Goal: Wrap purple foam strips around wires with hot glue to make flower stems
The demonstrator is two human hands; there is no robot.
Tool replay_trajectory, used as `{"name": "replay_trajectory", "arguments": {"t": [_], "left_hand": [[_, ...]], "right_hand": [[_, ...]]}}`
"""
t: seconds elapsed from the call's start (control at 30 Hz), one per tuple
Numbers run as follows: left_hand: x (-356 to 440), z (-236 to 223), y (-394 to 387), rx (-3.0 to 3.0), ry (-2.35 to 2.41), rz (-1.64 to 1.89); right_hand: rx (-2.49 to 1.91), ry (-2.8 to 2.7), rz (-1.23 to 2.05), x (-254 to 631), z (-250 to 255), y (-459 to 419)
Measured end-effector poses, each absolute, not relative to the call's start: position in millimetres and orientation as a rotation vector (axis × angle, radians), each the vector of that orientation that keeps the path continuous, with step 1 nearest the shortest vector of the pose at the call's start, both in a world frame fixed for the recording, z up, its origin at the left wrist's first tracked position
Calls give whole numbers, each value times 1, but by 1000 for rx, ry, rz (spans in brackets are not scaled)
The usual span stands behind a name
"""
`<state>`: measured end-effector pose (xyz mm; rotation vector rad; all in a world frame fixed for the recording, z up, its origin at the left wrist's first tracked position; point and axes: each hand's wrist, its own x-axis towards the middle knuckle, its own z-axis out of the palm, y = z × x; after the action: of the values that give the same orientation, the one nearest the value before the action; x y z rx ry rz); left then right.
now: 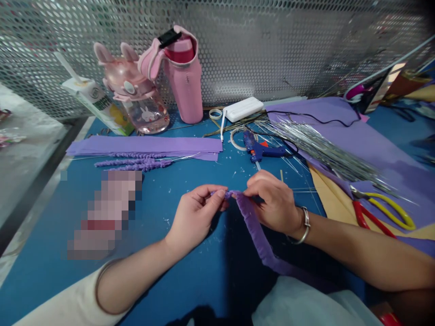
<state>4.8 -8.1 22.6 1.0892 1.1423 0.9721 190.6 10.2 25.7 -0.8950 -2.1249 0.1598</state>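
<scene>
Head view: gripping purple strip (255,226) on near side of blue glue gun (251,146), with fingers (215,203) of left hand (193,215) on curled end and fingers of right hand (274,201) just beside.

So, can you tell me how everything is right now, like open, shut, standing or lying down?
Left grip: shut, pinching the purple strip's thin end
Right grip: shut, pinching the strip too
Purple strip: held, bent
Glue gun: lying down; on or off, can't tell
Scissors: lying down, handles apart
Pink bottle: standing, cap on
Bunny-eared cup: standing, lid on
Carton: standing, straw in
Silver wires: lying loosely bunched
</scene>
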Motion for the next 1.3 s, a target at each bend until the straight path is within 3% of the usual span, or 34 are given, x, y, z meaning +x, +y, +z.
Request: {"name": "replay_trajectory", "arguments": {"t": [0.53,0.83,1.03,1.3], "left_hand": [[-4,19,-10,1644,1297,1115],[-8,30,2,1185,1089,728],[-7,30,2,1320,1067,411],[-5,28,7,1163,1096,559]], "right_hand": [[-1096,-2236,426,197,30,20],[-800,-2742,-9,214,44,40],[-810,-2797,-142,211,42,41],[-788,-2400,-10,205,42,30]]}}
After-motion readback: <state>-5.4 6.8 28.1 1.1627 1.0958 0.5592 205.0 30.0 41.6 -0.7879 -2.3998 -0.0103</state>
